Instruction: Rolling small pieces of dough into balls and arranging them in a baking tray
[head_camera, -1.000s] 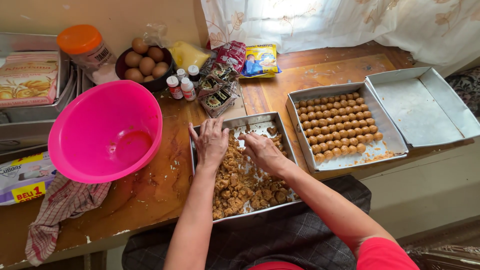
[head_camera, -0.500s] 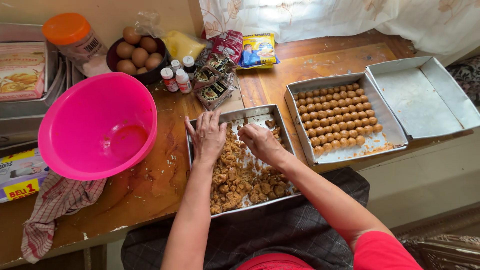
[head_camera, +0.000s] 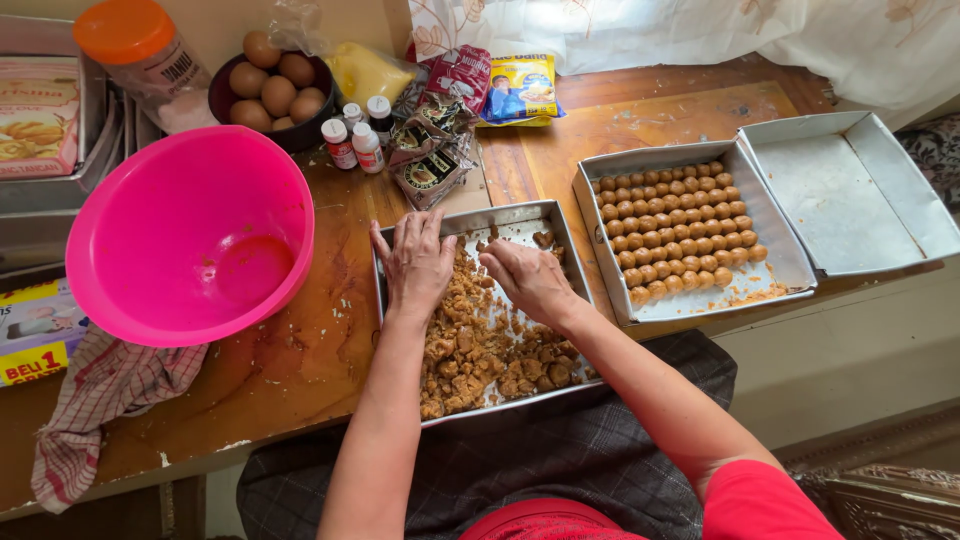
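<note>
Metal tray (head_camera: 566, 236), rectangular, shiny, lying flat at near table edge, long side running away from the person. Brown crumbly dough (head_camera: 490, 350) piling loosely over its near and middle part; far end showing bare metal with few scattered crumbs.

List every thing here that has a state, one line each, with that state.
Left hand: flat, palm down on the crumbly dough.
Right hand: fingers curled in the dough.
Middle tray: partly filled with brown crumbly dough.
Second tray: rows of small dough balls.
Far right tray: empty.
Pink bowl: empty.
Orange-lidded jar: closed.
Small bottles: capped.
</note>
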